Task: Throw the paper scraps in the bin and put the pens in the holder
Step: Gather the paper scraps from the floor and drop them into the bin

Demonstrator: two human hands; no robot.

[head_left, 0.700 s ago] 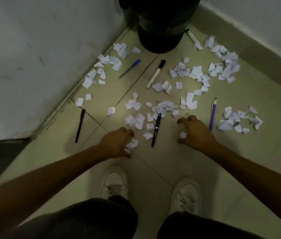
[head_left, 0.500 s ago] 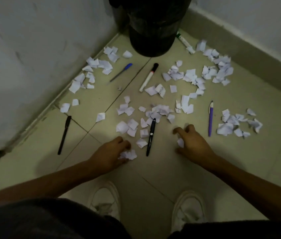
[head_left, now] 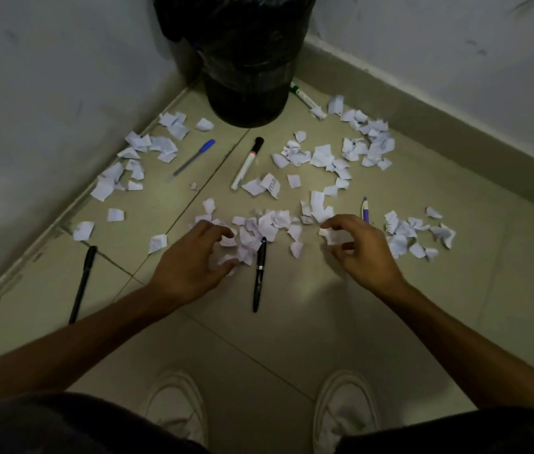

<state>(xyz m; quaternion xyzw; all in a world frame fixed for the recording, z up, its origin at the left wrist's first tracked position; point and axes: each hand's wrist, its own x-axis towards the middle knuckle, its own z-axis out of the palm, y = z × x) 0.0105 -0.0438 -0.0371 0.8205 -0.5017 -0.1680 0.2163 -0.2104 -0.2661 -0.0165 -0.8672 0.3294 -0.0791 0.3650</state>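
Head view, bin [head_left: 242, 93] top cropped, purple pen [head_left: 365, 209] partly behind R hand [head_left: 362, 253]

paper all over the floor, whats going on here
A person is crouched over a tiled floor corner, gathering torn paper scraps with both hands. The left hand is curled around a small bunch of scraps; the right hand pinches a few more. A black bin stands in the corner. Six pens and markers still lie on the floor, including a black pen between the hands. No pen holder is in view.
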